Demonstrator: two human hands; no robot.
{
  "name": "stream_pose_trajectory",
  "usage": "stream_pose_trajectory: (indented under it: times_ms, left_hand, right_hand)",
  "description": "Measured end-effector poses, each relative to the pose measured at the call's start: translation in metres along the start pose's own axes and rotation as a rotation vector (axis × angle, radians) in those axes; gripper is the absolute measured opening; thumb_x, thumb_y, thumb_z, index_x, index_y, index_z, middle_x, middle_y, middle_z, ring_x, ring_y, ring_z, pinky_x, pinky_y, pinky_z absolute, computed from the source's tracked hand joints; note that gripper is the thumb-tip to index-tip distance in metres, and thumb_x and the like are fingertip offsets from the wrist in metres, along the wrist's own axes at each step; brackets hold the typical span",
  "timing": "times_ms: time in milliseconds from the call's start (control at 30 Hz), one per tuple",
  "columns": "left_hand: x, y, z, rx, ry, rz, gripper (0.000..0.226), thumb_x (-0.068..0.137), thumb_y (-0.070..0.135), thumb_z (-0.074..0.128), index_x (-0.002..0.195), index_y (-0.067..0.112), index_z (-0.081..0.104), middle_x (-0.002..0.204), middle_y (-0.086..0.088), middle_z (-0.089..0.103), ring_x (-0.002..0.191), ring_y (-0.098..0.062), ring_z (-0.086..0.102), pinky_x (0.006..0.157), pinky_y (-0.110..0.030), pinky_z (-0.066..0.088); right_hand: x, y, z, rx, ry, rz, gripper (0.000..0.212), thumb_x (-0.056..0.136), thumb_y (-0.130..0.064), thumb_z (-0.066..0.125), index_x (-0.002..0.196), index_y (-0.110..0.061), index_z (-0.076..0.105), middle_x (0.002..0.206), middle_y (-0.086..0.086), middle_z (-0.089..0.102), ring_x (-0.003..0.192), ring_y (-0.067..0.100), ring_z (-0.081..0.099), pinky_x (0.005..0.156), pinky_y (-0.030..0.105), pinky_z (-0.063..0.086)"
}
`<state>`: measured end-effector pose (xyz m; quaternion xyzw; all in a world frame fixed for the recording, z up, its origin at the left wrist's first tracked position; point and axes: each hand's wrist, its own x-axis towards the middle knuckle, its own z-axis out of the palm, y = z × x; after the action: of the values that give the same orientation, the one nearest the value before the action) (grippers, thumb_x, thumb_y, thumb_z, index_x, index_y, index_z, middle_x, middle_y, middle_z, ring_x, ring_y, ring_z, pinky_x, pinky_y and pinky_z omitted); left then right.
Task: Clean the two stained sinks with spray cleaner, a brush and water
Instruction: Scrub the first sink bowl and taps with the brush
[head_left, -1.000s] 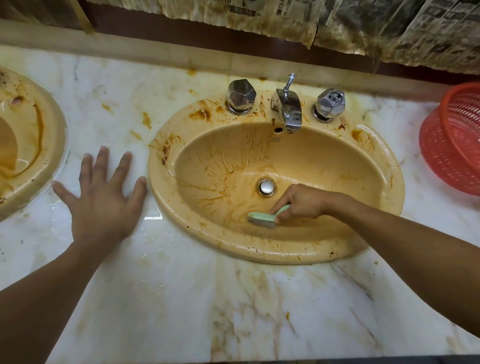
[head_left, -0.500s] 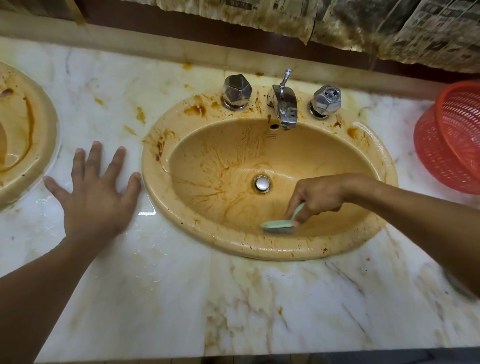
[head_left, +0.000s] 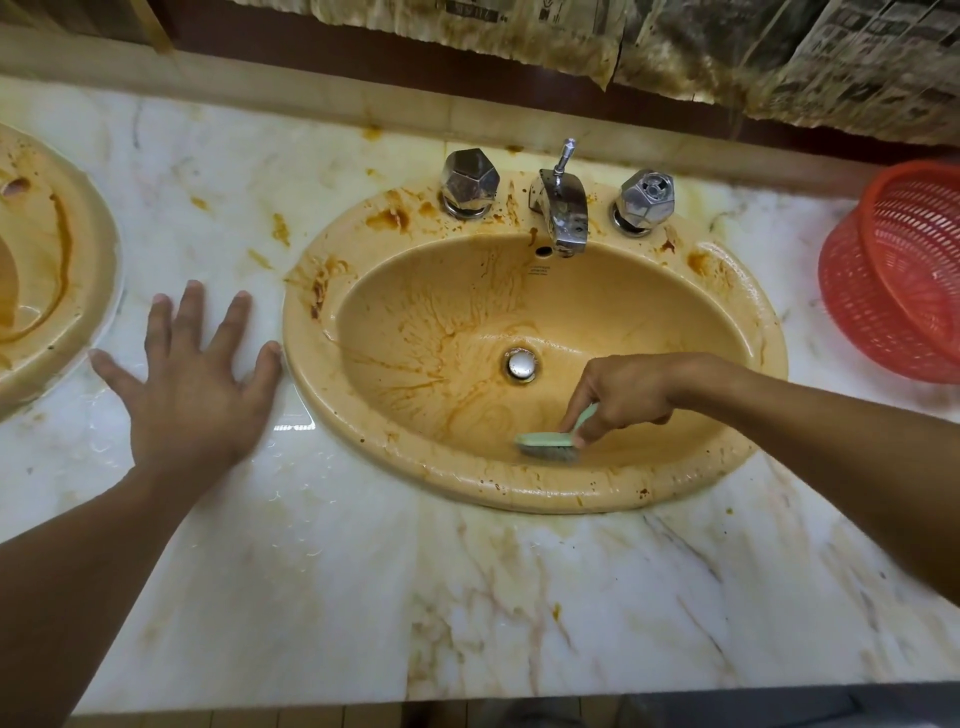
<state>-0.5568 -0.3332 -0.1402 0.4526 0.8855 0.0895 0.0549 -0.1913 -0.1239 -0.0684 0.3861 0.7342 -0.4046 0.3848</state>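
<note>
A yellow oval sink (head_left: 769, 332) streaked with brown stains sits in the marble counter (head_left: 467, 597). Inside its near wall, my right hand (head_left: 628, 395) grips the handle of a pale green brush (head_left: 545, 441), whose bristles press on the basin in front of the drain (head_left: 521, 364). My left hand (head_left: 197, 379) lies flat with spread fingers on the counter, just left of the sink rim. A second stained sink (head_left: 78, 291) shows partly at the left edge. No spray cleaner is in view.
A chrome faucet (head_left: 563, 208) with a knob on each side, the left knob (head_left: 469, 181) and the right knob (head_left: 644, 200), stands at the sink's back. A red plastic basket (head_left: 893, 275) lies at the right edge. Stained newspaper (head_left: 779, 57) hangs on the wall behind.
My right hand has moved the brush along the near wall of the basin, first to the right and then slightly back. My left hand has stayed flat on the counter.
</note>
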Motion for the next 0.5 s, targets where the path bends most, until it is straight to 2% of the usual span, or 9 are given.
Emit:
stream_pose_trajectory:
  times_ms: [67,100,167,233,300,367,400,433,500]
  left_hand:
    - [0.000,0.000,0.000,-0.001,-0.005,-0.001,0.063,0.106,0.064,0.029,0.163,0.039,0.021,0.173,0.002,0.011,0.160,-0.020,0.002,0.115,-0.079,0.001]
    - [0.000,0.000,0.000,-0.001,-0.006,-0.003,0.063,0.106,0.065,0.029,0.163,0.039,0.020,0.173,0.002,0.011,0.160,-0.020,0.002,0.115,-0.079,0.001]
    - [0.000,0.001,-0.001,-0.001,-0.006,-0.004,0.062,0.106,0.064,0.029,0.163,0.040,0.021,0.173,0.002,0.011,0.160,-0.020,0.002,0.115,-0.078,0.001]
    - [0.000,0.001,-0.001,-0.003,-0.003,-0.003,0.062,0.106,0.065,0.029,0.162,0.040,0.022,0.173,0.002,0.011,0.160,-0.020,0.002,0.116,-0.078,0.001]
    - [0.000,0.001,-0.001,-0.004,0.000,-0.003,0.063,0.105,0.065,0.029,0.162,0.040,0.022,0.173,0.002,0.011,0.160,-0.020,0.002,0.116,-0.078,0.001]
    - [0.000,0.001,-0.001,-0.004,0.000,-0.006,0.063,0.105,0.065,0.029,0.162,0.040,0.023,0.173,0.002,0.011,0.160,-0.020,0.003,0.115,-0.078,0.001]
    - [0.000,0.002,-0.001,-0.006,0.000,-0.007,0.063,0.105,0.065,0.029,0.162,0.040,0.023,0.173,0.002,0.011,0.160,-0.020,0.003,0.115,-0.079,0.001]
    - [0.000,0.002,-0.001,-0.009,-0.001,-0.008,0.063,0.104,0.065,0.029,0.162,0.040,0.023,0.173,0.002,0.012,0.160,-0.020,0.003,0.115,-0.079,0.001]
    - [0.000,0.002,-0.001,-0.013,-0.005,-0.011,0.063,0.104,0.065,0.029,0.162,0.039,0.023,0.173,0.003,0.011,0.160,-0.020,0.003,0.115,-0.078,0.000]
  right_hand:
    - [0.014,-0.004,0.014,-0.028,0.084,-0.055,0.023,0.085,-0.043,0.078,0.107,-0.050,0.077,0.082,-0.005,0.065,0.065,0.022,0.059,0.054,0.036,0.056]
    - [0.019,-0.009,0.020,0.020,0.103,-0.099,0.023,0.085,-0.044,0.078,0.107,-0.050,0.076,0.082,-0.005,0.066,0.065,0.023,0.060,0.055,0.038,0.056]
    - [0.021,-0.015,0.019,0.220,0.055,-0.145,0.026,0.087,-0.038,0.080,0.112,-0.043,0.078,0.067,0.001,0.048,0.051,0.020,0.040,0.044,0.029,0.038]
    - [0.016,-0.012,0.008,0.294,-0.052,-0.120,0.024,0.089,-0.033,0.079,0.112,-0.040,0.079,0.064,0.007,0.034,0.051,0.021,0.026,0.044,0.025,0.027]
    - [0.020,-0.003,0.001,0.169,-0.072,-0.051,0.022,0.090,-0.033,0.078,0.111,-0.041,0.079,0.066,0.006,0.036,0.051,0.021,0.029,0.043,0.025,0.028]
    - [0.034,0.003,0.002,-0.085,0.027,0.029,0.025,0.088,-0.036,0.078,0.112,-0.043,0.078,0.079,0.000,0.056,0.059,0.021,0.051,0.045,0.031,0.046]
    - [0.043,0.004,0.004,-0.144,0.093,0.060,0.026,0.088,-0.037,0.077,0.113,-0.043,0.078,0.093,-0.002,0.064,0.074,0.024,0.062,0.056,0.038,0.058]
    - [0.052,0.002,0.008,-0.133,0.160,0.058,0.029,0.088,-0.038,0.077,0.116,-0.042,0.077,0.109,-0.001,0.068,0.092,0.025,0.065,0.074,0.043,0.061]
    - [0.071,-0.012,0.015,-0.078,0.274,-0.042,0.036,0.090,-0.039,0.075,0.126,-0.035,0.073,0.135,0.001,0.064,0.119,0.024,0.058,0.098,0.037,0.051]
